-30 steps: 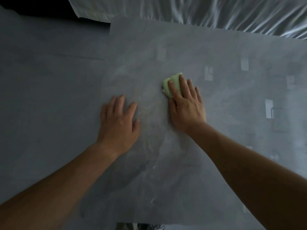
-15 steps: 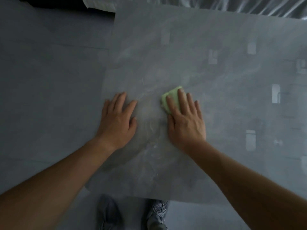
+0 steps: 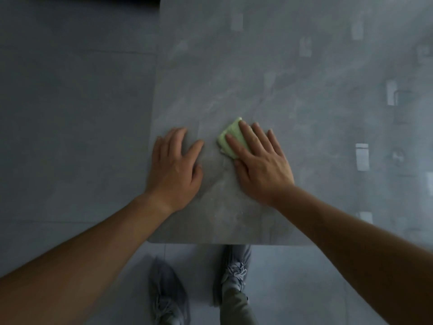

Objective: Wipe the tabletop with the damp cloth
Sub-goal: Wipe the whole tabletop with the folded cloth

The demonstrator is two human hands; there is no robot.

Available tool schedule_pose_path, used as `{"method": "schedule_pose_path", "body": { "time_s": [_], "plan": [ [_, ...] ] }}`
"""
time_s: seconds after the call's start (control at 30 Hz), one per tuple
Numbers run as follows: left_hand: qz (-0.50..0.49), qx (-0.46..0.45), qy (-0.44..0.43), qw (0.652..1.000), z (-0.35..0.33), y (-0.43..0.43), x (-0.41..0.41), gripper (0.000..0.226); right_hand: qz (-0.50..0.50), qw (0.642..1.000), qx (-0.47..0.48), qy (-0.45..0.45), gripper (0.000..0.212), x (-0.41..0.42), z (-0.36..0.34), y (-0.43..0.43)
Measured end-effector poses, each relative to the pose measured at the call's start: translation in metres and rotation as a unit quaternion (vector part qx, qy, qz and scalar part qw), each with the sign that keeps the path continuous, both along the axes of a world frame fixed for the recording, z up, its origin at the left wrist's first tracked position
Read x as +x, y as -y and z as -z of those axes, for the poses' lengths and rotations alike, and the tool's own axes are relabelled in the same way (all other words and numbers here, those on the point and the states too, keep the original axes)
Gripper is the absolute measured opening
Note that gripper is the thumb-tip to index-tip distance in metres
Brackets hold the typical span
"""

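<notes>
The green cloth (image 3: 222,143), corner pointed away, long axis hidden, is pressed by the straight-fingered right hand (image 3: 262,170); left of it, the spread-fingered left hand (image 3: 174,170) is laid flat.

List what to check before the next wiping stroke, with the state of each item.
1. Cloth under control: ok. The right hand presses the green cloth flat with straight fingers.
2. Cloth position: ok. It lies on the tabletop, well inside the edges.
3. Brace: ok. The left hand lies flat on the surface, beside the cloth and apart from it.
4. Cloth damp: cannot tell.
5. Pale streaks near the front edge: cannot tell whether they are smears or marbling.
6. Footing: ok. Both shoes stand on the floor by the near edge.
</notes>
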State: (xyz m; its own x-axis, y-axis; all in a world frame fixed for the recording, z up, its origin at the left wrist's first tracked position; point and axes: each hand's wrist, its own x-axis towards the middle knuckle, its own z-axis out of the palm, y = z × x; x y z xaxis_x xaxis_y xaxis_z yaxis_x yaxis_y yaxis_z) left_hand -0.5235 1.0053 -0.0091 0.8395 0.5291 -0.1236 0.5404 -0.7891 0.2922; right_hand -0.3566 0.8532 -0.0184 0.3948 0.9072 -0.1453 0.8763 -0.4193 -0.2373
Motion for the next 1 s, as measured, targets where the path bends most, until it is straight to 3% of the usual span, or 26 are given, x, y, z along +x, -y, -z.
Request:
{"method": "schedule_pose_path", "body": {
  "time_s": [0.2, 0.4, 0.6, 0.8, 1.0],
  "plan": [
    [0.042, 0.008, -0.025, 0.999, 0.005, 0.005, -0.018, 0.059, 0.110, 0.994, 0.000, -0.013, 0.057, 0.011, -0.001, -0.018],
    [0.046, -0.004, -0.014, 0.999, 0.012, 0.003, -0.021, 0.060, 0.031, 0.999, -0.042, 0.010, 0.056, -0.007, -0.006, 0.046],
    [0.053, -0.021, 0.049, 0.997, 0.013, 0.000, -0.030, 0.050, 0.238, 0.971, -0.017, -0.002, 0.059, -0.047, -0.004, 0.047],
    [0.065, 0.019, 0.070, 0.995, 0.023, 0.004, -0.049, 0.052, 0.141, 0.990, -0.009, 0.000, 0.055, -0.096, -0.001, 0.029],
    [0.061, 0.029, 0.080, 0.994, 0.026, 0.003, -0.049, 0.051, 0.198, 0.980, 0.004, 0.000, 0.054, -0.065, 0.000, 0.008]
  ]
}}
